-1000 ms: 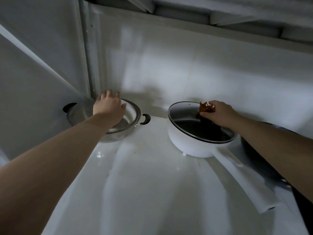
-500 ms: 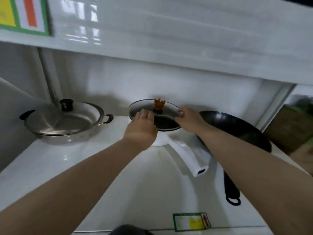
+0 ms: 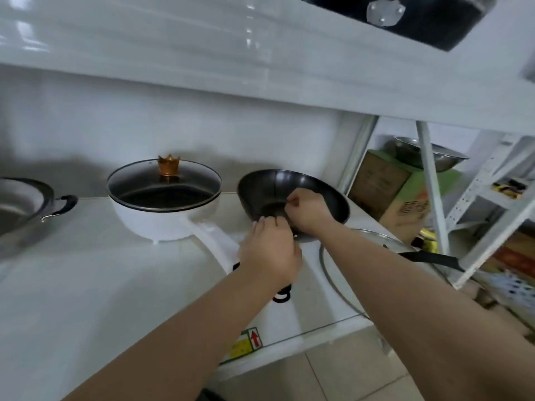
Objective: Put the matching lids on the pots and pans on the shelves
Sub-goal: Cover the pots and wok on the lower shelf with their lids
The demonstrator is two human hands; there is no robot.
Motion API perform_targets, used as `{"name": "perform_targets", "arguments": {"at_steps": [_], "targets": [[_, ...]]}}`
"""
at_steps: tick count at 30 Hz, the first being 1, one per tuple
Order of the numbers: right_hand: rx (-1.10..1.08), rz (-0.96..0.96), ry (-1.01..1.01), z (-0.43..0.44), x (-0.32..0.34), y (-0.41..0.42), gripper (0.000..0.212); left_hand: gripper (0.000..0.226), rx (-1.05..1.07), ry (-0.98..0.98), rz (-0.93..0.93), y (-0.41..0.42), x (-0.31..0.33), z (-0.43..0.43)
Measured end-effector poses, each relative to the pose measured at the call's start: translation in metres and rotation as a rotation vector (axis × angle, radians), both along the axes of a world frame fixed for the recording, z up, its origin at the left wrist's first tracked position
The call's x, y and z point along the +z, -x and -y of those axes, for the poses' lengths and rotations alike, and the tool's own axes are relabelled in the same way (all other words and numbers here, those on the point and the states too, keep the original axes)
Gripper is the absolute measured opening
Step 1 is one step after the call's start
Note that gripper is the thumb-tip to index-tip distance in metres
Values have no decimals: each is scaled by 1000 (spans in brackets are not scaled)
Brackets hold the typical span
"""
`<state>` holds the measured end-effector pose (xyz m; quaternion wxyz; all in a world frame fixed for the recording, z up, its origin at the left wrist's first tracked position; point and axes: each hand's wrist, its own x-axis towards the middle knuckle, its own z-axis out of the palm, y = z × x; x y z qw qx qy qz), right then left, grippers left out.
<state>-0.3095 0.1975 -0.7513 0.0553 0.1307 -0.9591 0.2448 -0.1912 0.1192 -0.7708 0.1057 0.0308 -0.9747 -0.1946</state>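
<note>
A white pot (image 3: 162, 221) stands mid-shelf under a glass lid (image 3: 163, 186) with a gold crown knob. To its right a black wok (image 3: 289, 183) sits tilted, its opening facing me. My right hand (image 3: 307, 211) grips the wok's near rim with curled fingers. My left hand (image 3: 269, 250) closes over the base of the wok's handle, whose end loop (image 3: 282, 295) shows below the hand. A large glass lid (image 3: 373, 234) lies flat on the shelf's right end, mostly hidden under my right forearm. A steel pot (image 3: 26, 204) shows at the left edge.
The white shelf (image 3: 101, 285) has a board above it and a front edge with a sticker (image 3: 246, 342). A black handle (image 3: 428, 257) juts out by the glass lid. Another rack to the right holds cardboard boxes (image 3: 385, 192) and a steel bowl (image 3: 434, 157).
My view has swung right. Both hands left the white pot's glass lid and moved right onto the black wok, which now sits tilted.
</note>
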Motion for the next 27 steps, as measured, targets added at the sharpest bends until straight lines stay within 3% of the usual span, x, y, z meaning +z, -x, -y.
{"name": "perform_targets", "arguments": {"at_steps": [4,6,12,16,20,23,27], "targets": [[-186,27,-153,-71,-7,10,30,62,-31,-154,302,3,0,-34],[-234,60,-223,-97,-15,14,31,65,-16,-172,357,4,0,-38],[-299,98,-291,-133,-36,28,33,62,64,127,256,0,-12,-38],[-350,180,-556,-162,-43,28,39,56,93,305,141,-8,-19,-42],[-426,235,-867,-205,-61,17,52,63,104,324,113,-7,-23,-44],[-332,117,-960,-221,-63,17,46,72,89,331,126,-7,-23,-46],[-208,108,-1014,-233,-58,9,34,61,92,324,135,-5,-20,-44]]}}
